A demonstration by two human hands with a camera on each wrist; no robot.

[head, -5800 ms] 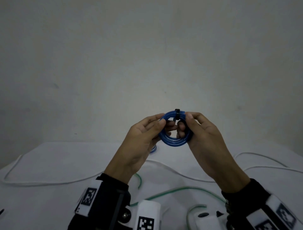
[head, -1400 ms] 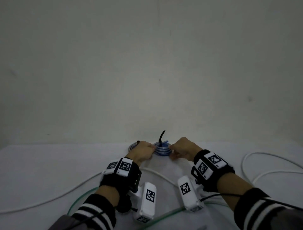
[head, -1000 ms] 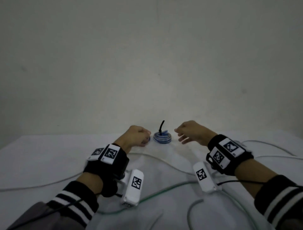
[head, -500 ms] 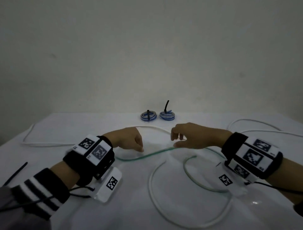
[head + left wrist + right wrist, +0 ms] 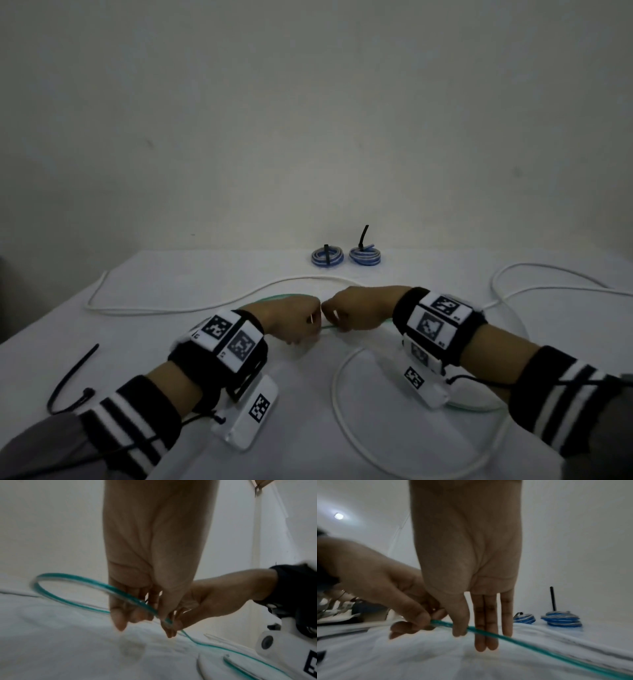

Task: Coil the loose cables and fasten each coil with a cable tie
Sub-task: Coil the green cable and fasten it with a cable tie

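Head view: two blue coils (image 5: 346,256)

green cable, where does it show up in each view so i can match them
Head: green cable at centre, a short piece between the left hand and right hand.
Left wrist: loop at mid-left, running down to the right.
Right wrist: slants from centre to bottom right.
Shared landmark: the spot where both hands pinch it.
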